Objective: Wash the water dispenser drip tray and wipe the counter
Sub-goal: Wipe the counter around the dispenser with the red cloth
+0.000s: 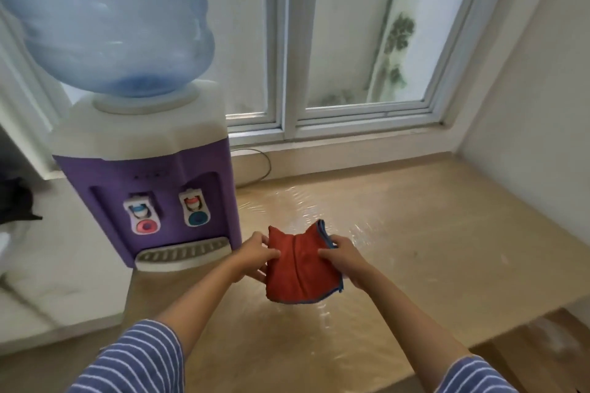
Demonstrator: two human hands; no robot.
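While inverted on the dispenser (143, 188), bottle (111, 25); left hand (255, 257), right hand (343, 260) gripping red cloth (300, 268).

Background: a white-framed window (319, 73) with frosted panes, daylight passing through and blurred green foliage beyond. A plain pale wall (526, 89) adjoins it at right. Beneath the sill, a thin cable (263, 166) loops against the wall.
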